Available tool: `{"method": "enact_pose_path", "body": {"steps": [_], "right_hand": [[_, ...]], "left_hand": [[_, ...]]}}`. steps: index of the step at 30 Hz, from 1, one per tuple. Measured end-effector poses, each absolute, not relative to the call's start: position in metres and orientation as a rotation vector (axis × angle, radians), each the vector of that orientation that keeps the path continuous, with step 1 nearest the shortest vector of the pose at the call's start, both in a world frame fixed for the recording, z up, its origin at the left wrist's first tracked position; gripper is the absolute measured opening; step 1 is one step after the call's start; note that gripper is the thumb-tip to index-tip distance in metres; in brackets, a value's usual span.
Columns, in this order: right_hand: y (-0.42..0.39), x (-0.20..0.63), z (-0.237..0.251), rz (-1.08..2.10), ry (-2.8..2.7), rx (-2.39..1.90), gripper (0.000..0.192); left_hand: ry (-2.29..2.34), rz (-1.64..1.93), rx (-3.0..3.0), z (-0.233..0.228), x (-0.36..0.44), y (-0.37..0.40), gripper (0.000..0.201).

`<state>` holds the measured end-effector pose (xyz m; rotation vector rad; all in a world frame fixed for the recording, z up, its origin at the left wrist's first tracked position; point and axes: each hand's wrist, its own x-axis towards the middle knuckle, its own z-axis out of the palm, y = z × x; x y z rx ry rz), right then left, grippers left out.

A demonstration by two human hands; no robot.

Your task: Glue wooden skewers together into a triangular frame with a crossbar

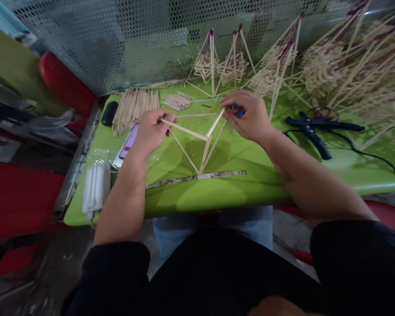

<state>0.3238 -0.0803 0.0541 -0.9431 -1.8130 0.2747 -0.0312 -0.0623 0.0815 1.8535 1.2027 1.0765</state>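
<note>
Stick frame [202,142], built of thin pale sticks joined at angles, stands at the middle of the green table [250,184], its lowest joint meeting a long flat strip [197,177] that lies left to right on the near part of the table. Left hand [153,131] holds the frame's left end: its fingers are closed around the tip of a stick. Right hand [250,115] is at the frame's far right corner, fingers pinched shut on a small blue and red object [238,110] where the sticks meet; what that object is cannot be told.

Far left of the hands, a bundle of loose sticks [134,105] lies on the table, with a smaller pile [177,101] to its right. A dark oval item [109,113] sits at the far left corner. A phone [129,141] lies just beside the left wrist, and a white rectangular pack [95,186] rests at the near left edge.

To the right, well apart from the hands, black-handled pliers [311,127] lie on the table with a black cable [375,158] running past them. Finished stick structures [224,66] with purple bindings at their tops stand along the far edge in front of a perforated metal screen [118,44], and more are heaped at the far right [349,70].
</note>
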Motion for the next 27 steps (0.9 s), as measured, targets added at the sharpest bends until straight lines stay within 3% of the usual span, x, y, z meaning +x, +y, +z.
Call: {"method": "enact_pose_path", "body": {"steps": [9, 27], "right_hand": [[-0.095, 0.323, 0.06, 0.548, -1.632, -1.033, 0.021], [-0.097, 0.313, 0.069, 0.608, -1.554, -0.993, 0.024]], "left_hand": [[1.147, 1.229, 1.791, 0.076, -0.042, -0.056, 0.03], [1.034, 1.262, 1.811, 0.072, -0.045, -0.054, 0.04]]}}
